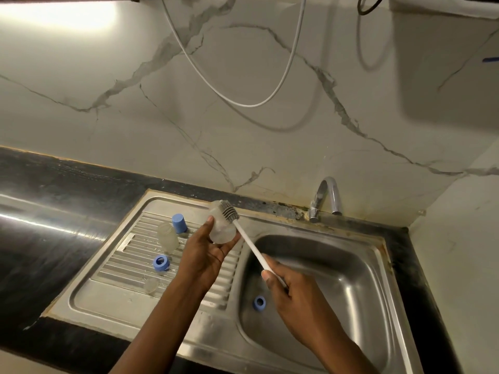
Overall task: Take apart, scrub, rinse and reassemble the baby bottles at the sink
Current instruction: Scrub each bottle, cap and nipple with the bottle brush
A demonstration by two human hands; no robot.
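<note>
Stage: scrubbing. Disassembly looks done; rinse and reassembly are not yet done.

- Left hand point(208, 249), centre frame: fingers and thumb curl round a clear bottle point(222, 229), held up above the drainboard point(116, 295).
- Right hand point(286, 290), lower right of centre: closed round the white handle of a brush point(229, 211). The grey bristle head sits against the upper right of the bottle. Cannot tell whether the head is inside the bottle's mouth or on its outer wall.
- Loose parts on the drainboard, left of centre: second bottle point(168, 237), standing without a top; blue cap point(179, 223) just behind it; blue ring point(161, 262) in front of it; a clear teat point(151, 286) lower still, partly blurred.
- Second blue ring point(259, 302) lies on the floor of the basin point(351, 265), lower centre.
- Judgement: both bottles are stripped to parts. One is under the brush; whether the other has been scrubbed cannot be told. No foam or running water is visible, so rinsing probably lies ahead, then refitting teats, rings and caps.

Surface and room: stainless steel sink unit set in a dark, glossy worktop point(54, 184). The chrome tap point(325, 198) stands at the back, upper right of the basin, with grime along the rear joint. The marble-veined wall point(162, 117) fills the upper frame, and a white cable point(243, 102) loops across it. Lighting is dim and warm, with a bright patch at upper left.
</note>
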